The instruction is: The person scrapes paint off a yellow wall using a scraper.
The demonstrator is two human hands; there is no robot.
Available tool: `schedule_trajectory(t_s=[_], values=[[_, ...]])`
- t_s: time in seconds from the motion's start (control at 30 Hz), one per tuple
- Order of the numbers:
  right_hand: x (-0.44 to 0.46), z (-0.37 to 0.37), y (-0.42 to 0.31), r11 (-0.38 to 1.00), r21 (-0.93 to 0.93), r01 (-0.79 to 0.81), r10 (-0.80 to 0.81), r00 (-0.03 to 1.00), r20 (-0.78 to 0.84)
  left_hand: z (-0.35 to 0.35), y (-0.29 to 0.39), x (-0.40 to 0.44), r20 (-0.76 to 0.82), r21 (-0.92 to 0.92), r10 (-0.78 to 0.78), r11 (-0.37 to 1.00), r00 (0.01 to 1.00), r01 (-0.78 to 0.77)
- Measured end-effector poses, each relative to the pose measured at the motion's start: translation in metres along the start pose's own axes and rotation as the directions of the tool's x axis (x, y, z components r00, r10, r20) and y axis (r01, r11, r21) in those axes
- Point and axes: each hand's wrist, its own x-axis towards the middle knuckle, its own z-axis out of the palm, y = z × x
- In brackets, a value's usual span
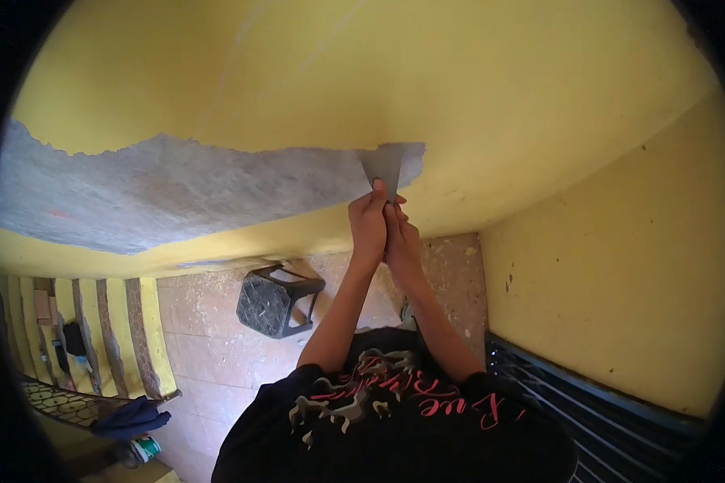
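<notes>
Fingers (379, 186) of 2 hands (369, 229) grip 1 scraper (385, 164).

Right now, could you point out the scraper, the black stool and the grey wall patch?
Scraper (385, 166): head view, on its flat blade.
Black stool (264, 306): head view, on its seat.
Grey wall patch (209, 187): head view, near its middle.

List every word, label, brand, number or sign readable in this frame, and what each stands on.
No text reads with certainty.
Black shirt: pink script lettering, too stylised and distorted to quote reliably.
Green-and-white item at lower left: any print is too small and blurred to read.
Scraper in the hands: no lettering visible on its blade.
</notes>
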Motion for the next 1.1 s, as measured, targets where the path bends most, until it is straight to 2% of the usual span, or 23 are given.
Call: schedule_trajectory(t_s=[0.1, 0.2, 0.27, 0.3, 0.37, 0.4, 0.47, 0.57, 0.67, 0.77, 0.9, 0.97, 1.1], values=[[0.010, 0.007, 0.006, 0.996, 0.056, 0.070, -0.066, 0.996, -0.061, -0.002, -0.002, 0.009, -0.048, 0.036, -0.012, 0.999, 0.999, 0.014], [0.002, 0.005, 0.003, 0.994, -0.019, 0.106, -0.107, 0.992, -0.068, 0.002, 0.012, -0.003, -0.033, 0.044, 0.011, 0.999, 0.999, -0.010], [0.003, -0.003, -0.001, 0.998, -0.009, 0.065, -0.065, 0.997, 0.031, 0.009, 0.012, -0.003, -0.104, -0.125, 0.021, 0.992, 0.994, -0.034], [0.000, -0.002, 0.009, 0.998, -0.004, 0.056, -0.056, 0.998, 0.024, 0.005, 0.005, -0.006, -0.104, -0.118, 0.011, 0.993, 0.995, -0.024], [0.011, -0.002, 0.025, 0.988, -0.077, 0.137, -0.138, 0.990, -0.013, 0.001, -0.006, 0.003, -0.096, -0.151, 0.041, 0.987, 0.994, -0.056], [0.011, 0.001, 0.019, 0.987, -0.076, 0.142, -0.143, 0.990, -0.009, 0.001, -0.002, 0.003, -0.097, -0.151, 0.048, 0.987, 0.994, -0.062], [0.006, 0.006, 0.000, 0.998, 0.046, 0.051, -0.052, 0.999, 0.017, 0.003, 0.010, 0.002, -0.069, -0.096, 0.083, 0.991, 0.994, -0.090], [0.000, 0.002, -0.005, 0.999, 0.037, 0.025, -0.027, 0.999, 0.032, 0.005, 0.014, -0.002, -0.074, -0.097, 0.063, 0.993, 0.995, -0.070], [0.009, 0.000, 0.026, 0.998, 0.064, -0.019, 0.018, 1.000, 0.018, -0.006, -0.012, 0.007, -0.112, -0.041, 0.070, 0.996, 0.991, -0.075], [-0.004, 0.008, -0.012, 0.998, 0.047, 0.034, -0.035, 0.999, 0.040, 0.006, 0.022, -0.001, -0.078, -0.022, 0.121, 0.992, 0.990, -0.123], [0.001, 0.002, 0.012, 1.000, -0.012, 0.025, -0.025, 1.000, 0.010, -0.003, 0.004, -0.004, -0.076, -0.064, 0.064, 0.996, 0.995, -0.068], [0.010, 0.004, 0.022, 0.984, -0.104, 0.145, -0.149, 0.988, -0.038, -0.005, -0.005, 0.003, -0.119, -0.033, 0.054, 0.998, 0.991, -0.059], [0.008, 0.004, 0.001, 0.994, -0.056, 0.094, -0.093, 0.995, 0.020, 0.008, 0.018, 0.003, -0.102, -0.064, 0.127, 0.989, 0.987, -0.134]])
